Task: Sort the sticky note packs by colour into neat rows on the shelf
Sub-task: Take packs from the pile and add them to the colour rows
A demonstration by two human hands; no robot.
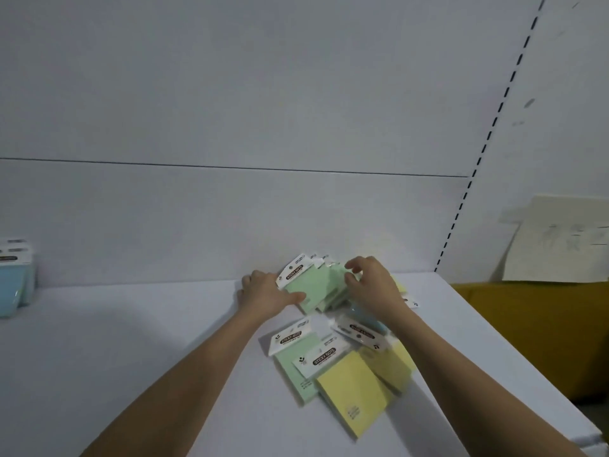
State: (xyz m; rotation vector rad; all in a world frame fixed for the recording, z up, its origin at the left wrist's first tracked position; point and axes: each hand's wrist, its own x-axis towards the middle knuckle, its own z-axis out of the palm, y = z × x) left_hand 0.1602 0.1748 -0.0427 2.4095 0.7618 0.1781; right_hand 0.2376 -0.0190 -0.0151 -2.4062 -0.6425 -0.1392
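Single head view, looking forward and down, close over white shelf, facing back wall

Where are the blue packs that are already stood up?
In the head view, the blue packs stand at the far left edge of the shelf against the back wall, well apart from both hands.
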